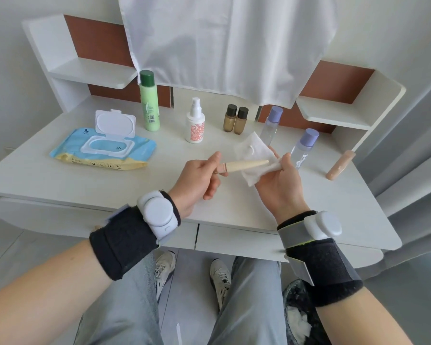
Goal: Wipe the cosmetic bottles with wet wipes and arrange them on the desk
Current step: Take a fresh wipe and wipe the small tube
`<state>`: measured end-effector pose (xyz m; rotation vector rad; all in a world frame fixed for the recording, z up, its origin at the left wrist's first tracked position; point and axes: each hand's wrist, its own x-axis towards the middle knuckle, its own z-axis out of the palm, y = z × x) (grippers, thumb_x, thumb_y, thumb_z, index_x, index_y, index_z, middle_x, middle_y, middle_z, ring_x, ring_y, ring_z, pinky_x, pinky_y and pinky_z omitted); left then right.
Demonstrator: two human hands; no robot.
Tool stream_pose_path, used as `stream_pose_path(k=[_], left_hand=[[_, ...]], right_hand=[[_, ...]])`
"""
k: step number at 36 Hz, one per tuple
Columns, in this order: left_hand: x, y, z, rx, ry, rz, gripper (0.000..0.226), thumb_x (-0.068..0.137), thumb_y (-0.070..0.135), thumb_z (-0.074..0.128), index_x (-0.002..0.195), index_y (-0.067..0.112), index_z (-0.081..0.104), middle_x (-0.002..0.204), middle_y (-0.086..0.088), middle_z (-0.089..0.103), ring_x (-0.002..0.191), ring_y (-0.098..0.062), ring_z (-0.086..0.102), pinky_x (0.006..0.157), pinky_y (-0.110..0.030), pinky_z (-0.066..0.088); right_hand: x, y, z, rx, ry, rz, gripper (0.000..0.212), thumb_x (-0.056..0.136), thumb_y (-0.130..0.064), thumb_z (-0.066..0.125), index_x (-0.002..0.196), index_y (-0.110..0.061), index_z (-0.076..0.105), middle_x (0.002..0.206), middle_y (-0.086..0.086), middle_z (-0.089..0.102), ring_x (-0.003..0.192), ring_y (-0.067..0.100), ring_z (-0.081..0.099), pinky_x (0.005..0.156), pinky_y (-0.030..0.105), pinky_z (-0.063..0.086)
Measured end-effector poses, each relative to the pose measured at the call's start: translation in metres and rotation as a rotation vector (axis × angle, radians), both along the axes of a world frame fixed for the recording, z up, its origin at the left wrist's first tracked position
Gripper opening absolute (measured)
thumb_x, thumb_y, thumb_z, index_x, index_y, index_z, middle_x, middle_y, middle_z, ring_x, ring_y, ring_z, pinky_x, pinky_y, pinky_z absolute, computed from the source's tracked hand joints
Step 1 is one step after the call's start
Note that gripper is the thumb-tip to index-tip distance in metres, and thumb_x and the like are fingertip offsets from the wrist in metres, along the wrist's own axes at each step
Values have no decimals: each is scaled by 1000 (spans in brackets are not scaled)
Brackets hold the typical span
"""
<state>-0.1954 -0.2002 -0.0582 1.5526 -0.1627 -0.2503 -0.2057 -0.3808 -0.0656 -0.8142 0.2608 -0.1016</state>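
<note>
My left hand (200,179) grips a slim beige cosmetic tube (246,165) by its darker end, holding it level above the white desk (85,185). My right hand (281,180) holds a white wet wipe (255,158) against the tube's pale tip. Standing along the back are a green bottle (149,102), a white pump bottle (195,122), two small brown bottles (236,118) and a clear bottle with a purple cap (271,124). A second purple-capped bottle (304,148) and a lying beige tube (340,165) are at the right.
A blue wet-wipe pack (105,148) lies at the left with its lid flipped open. A white cloth (222,46) hangs over the back of the desk between two side shelves. A bin with used wipes (299,317) stands on the floor by my right leg.
</note>
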Motion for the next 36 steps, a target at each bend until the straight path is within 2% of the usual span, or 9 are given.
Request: stream_pose_path(k=[5,12,15,24,27,29,32,34,36], left_hand=[[9,-1,10,37,158,35,47,100,43,41,70,9,54,43,2,34,37,-14,29,40,-21,21],[21,-3,10,49,187,59,45,99,41,43,70,9,56,45,3,36,39,-14,30,40,-21,23],[22,-10,4,23,115,93,39,98,37,49,80,5,63,50,1,44,41,-12,36,41,-22,29],[15,-28,-11,5,-137,51,13,95,18,59,88,7,56,71,-4,64,57,-13,55,55,-26,48],[14,-32,-18,122,-279,-17,7,92,17,63,88,17,57,84,-3,70,67,-14,61,64,-29,54],[13,-33,-21,230,-402,-18,10,89,19,67,86,20,57,84,6,70,69,-4,61,69,-26,53],[9,-32,-18,321,-538,-21,10,88,16,68,88,10,61,78,8,66,71,-5,60,69,-20,49],[7,-29,-17,360,-596,-44,12,87,16,68,90,6,61,81,1,68,73,-13,61,71,-28,51],[8,-24,-16,389,-631,-59,14,88,16,68,90,5,60,82,0,68,73,-14,61,71,-33,50]], right_hand=[[3,-5,-7,-3,30,-12,63,105,-49,16,144,-8,43,142,14,53,132,27,50,113,42,35],[6,-9,-11,3,51,-25,58,105,-45,21,142,-8,47,138,13,57,129,27,54,112,43,36],[8,-8,-13,15,50,-14,57,105,-44,22,142,-8,47,140,13,55,130,28,53,112,43,36],[13,-1,-20,57,20,22,69,103,-52,15,144,-2,40,142,21,50,131,32,50,111,43,35],[13,5,-17,103,-1,40,77,98,-60,18,148,-3,32,137,23,45,106,35,60,88,43,50],[15,5,-20,105,-7,32,80,98,-61,14,150,-2,28,133,23,45,90,31,59,75,39,47],[16,2,-21,139,15,13,76,100,-58,11,151,-2,26,143,23,44,108,37,55,77,41,44],[14,2,-15,168,15,8,73,102,-53,9,149,-1,29,145,26,43,115,38,50,80,42,43],[11,0,-11,185,12,-11,71,103,-51,9,147,-1,34,141,24,47,118,36,49,93,42,41]])
